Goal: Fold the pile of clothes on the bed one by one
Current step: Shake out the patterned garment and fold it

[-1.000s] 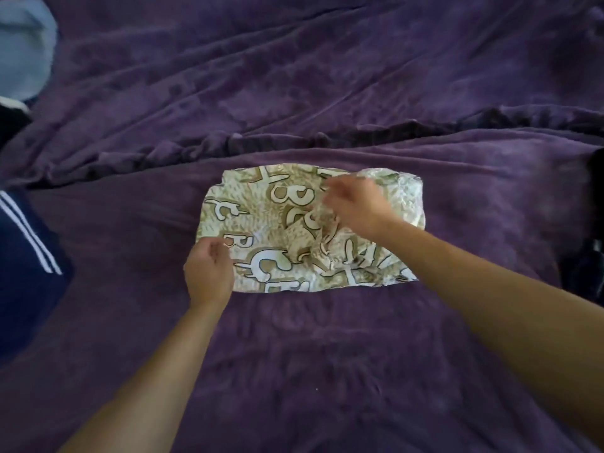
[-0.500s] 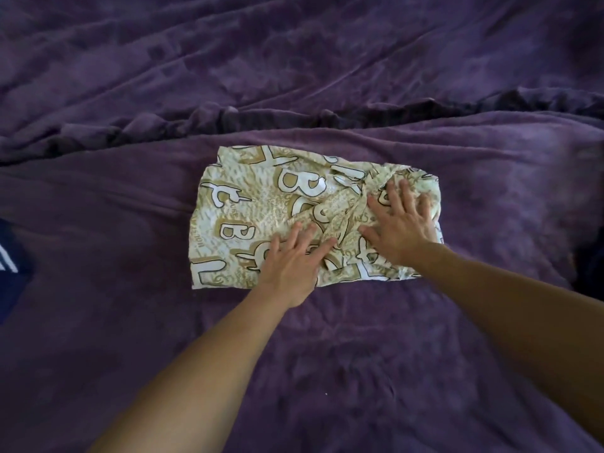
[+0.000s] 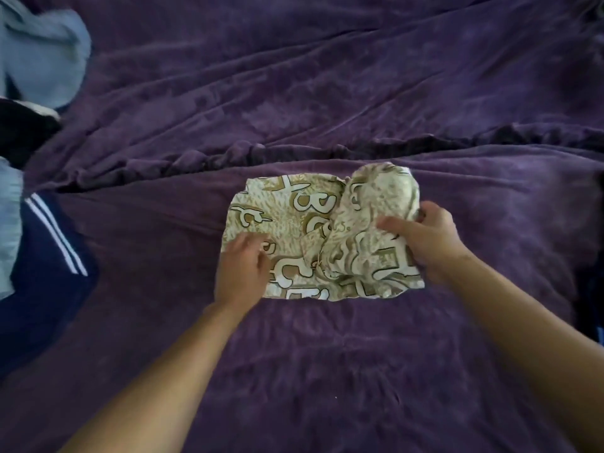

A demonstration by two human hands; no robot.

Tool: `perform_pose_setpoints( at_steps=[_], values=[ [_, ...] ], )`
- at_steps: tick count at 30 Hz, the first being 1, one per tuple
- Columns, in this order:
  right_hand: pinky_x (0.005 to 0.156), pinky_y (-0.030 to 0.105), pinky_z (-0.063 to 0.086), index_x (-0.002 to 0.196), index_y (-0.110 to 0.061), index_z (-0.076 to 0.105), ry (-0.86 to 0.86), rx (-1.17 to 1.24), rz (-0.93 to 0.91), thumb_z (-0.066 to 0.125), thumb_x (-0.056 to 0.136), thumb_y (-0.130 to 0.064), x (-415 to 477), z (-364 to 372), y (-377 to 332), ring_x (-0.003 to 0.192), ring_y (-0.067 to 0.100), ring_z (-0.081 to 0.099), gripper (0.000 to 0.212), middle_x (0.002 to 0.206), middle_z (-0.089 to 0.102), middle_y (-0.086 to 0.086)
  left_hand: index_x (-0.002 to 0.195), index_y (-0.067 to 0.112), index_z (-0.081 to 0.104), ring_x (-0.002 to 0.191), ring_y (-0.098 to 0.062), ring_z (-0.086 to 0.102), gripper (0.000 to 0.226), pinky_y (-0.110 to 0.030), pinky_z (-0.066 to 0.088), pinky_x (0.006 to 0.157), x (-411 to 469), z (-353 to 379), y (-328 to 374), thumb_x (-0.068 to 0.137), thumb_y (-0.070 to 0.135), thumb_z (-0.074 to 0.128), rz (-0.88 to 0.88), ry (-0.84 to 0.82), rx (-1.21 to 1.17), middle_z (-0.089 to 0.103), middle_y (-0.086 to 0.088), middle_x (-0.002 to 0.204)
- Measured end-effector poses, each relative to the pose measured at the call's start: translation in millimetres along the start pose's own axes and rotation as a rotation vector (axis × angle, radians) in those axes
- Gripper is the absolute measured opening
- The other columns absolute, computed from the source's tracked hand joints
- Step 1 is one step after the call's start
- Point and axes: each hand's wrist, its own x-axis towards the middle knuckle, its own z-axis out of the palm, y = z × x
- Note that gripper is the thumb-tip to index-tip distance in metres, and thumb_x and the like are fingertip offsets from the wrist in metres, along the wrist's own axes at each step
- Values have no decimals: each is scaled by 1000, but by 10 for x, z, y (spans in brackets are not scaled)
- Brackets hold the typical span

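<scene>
I see the cream-and-gold cloth printed with large letters (image 3: 294, 230) lying partly folded on the bed's purple plush blanket (image 3: 327, 371), just this side of the dark crease that runs across the blanket. My right hand (image 3: 425, 237) grips the cloth's right end, its fingers (image 3: 392, 225) clenched around a raised, bunched fold, thumb on top. My left hand (image 3: 243, 266) rests flat on the cloth's near left corner, fingers released and spread against the fabric. Well to the left of the cloth lie a navy garment with white stripes (image 3: 42, 273) and, beyond it, a light blue garment (image 3: 42, 53) with something black (image 3: 23, 129) between them.
</scene>
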Motion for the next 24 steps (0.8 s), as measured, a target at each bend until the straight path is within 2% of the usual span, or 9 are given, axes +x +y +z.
perform_pose_setpoints(
  at_steps=[2,4,8,11,13,15,17,20,24],
  values=[
    [41,28,53,93,-13,58,-80,-145,-127,84,71,-16,-158,437,-155,53,10,69,34,75,70,0,111,2,65,102,-38,55,28,-44,46,87,-7,-290,-283,85,0,56,-134,110,-24,61,-20,108],
    [41,29,52,101,-13,55,-161,-273,-209,80,74,-22,-214,974,-210,49,12,66,38,74,67,0,110,-1,66,101,-40,56,26,-43,44,88,-15,-543,-586,87,-1,54,-256,182,-31,61,-24,105],
    [80,39,54,125,-14,49,-303,-459,-169,71,82,-29,-153,2038,-105,91,26,66,51,104,66,7,114,1,64,98,-43,56,27,-40,42,86,-14,-873,-1097,93,4,49,-437,198,-25,58,-27,109],
    [74,33,52,130,-17,49,-394,-536,-203,59,89,-21,-113,2295,81,89,20,63,42,110,67,4,117,4,63,103,-40,56,27,-36,38,91,134,-891,-1186,95,12,48,-492,224,-72,57,-24,115],
    [77,34,50,123,-18,57,-226,-607,-454,53,92,-17,-55,2110,219,99,19,58,32,115,63,1,121,6,60,106,-36,57,29,-34,37,93,306,-770,-1094,97,19,48,-459,245,-138,56,-20,120],
    [85,43,50,124,-18,57,44,-690,-710,54,93,-20,63,1817,378,116,24,50,32,126,57,2,128,6,55,115,-34,53,36,-34,36,98,495,-570,-932,98,25,49,-365,238,-227,52,-19,127],
    [99,50,39,138,-20,45,183,-835,-741,51,97,-33,240,1604,472,137,29,34,44,148,40,8,137,8,46,128,-33,43,45,-37,32,104,675,-311,-779,99,32,46,-259,172,-232,44,-19,138],
    [113,51,21,152,-28,19,113,-1061,-655,35,98,-54,533,1539,662,149,28,3,62,162,6,10,149,20,27,141,-34,23,58,-49,28,110,830,148,-696,99,49,32,-133,-8,-5,24,-19,154],
    [118,54,12,153,-34,-3,-46,-1265,-495,12,94,-67,778,1565,1176,149,25,-12,69,162,-10,6,152,20,15,145,-34,16,66,-51,23,114,828,558,-918,97,57,18,-22,-56,285,17,-19,157]
  ],
)
